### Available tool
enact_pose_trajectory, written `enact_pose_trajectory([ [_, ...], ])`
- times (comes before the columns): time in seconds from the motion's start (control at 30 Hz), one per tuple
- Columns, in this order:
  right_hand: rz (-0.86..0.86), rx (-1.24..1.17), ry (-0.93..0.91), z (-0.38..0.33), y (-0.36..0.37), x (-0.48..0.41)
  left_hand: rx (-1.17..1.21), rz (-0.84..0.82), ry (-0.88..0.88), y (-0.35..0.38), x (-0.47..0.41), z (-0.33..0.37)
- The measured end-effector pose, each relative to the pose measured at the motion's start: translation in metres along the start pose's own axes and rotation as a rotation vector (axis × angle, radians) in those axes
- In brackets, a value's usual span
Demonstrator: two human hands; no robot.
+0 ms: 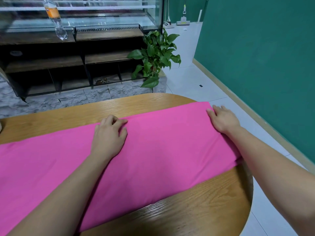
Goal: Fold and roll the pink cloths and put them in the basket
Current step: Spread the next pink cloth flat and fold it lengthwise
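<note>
While the pink cloth (153, 150) lay stretched in a long band across the wooden worktop (196, 210), both hands were up on its far edge. Left hand (109, 135) sat about midway along that edge, fingers curled down onto the fabric. Honestly I couldn't tell if its grip had pinched the cloth or was just pressing. Right hand (223, 120) was at the far right corner, grip apart, fingers laid flat on the cloth. Behind the worktop stood a leafy plant (156, 55), and a plastic bottle (54, 19) sat on the shelf unit (109, 34).
</note>
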State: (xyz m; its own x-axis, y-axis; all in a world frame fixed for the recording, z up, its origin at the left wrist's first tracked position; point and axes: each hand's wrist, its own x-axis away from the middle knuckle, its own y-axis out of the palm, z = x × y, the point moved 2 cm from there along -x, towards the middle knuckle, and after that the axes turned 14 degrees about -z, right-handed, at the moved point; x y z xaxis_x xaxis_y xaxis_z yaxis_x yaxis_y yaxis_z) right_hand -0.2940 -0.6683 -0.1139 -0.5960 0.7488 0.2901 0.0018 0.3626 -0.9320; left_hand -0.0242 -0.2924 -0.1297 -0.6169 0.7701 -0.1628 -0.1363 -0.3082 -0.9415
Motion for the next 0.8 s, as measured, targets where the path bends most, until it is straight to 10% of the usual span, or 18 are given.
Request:
enact_pose_trajectory([
  [0.4, 0.152, -0.025, -0.457, -0.090, 0.049, 0.110, -0.018, 0.010, 0.015, -0.001, 0.000, 0.001],
  [0.8, 0.073, -0.119, -0.339, -0.021, 0.051, 0.128, -0.014, 0.002, 0.017, 0.000, -0.001, 0.000],
])
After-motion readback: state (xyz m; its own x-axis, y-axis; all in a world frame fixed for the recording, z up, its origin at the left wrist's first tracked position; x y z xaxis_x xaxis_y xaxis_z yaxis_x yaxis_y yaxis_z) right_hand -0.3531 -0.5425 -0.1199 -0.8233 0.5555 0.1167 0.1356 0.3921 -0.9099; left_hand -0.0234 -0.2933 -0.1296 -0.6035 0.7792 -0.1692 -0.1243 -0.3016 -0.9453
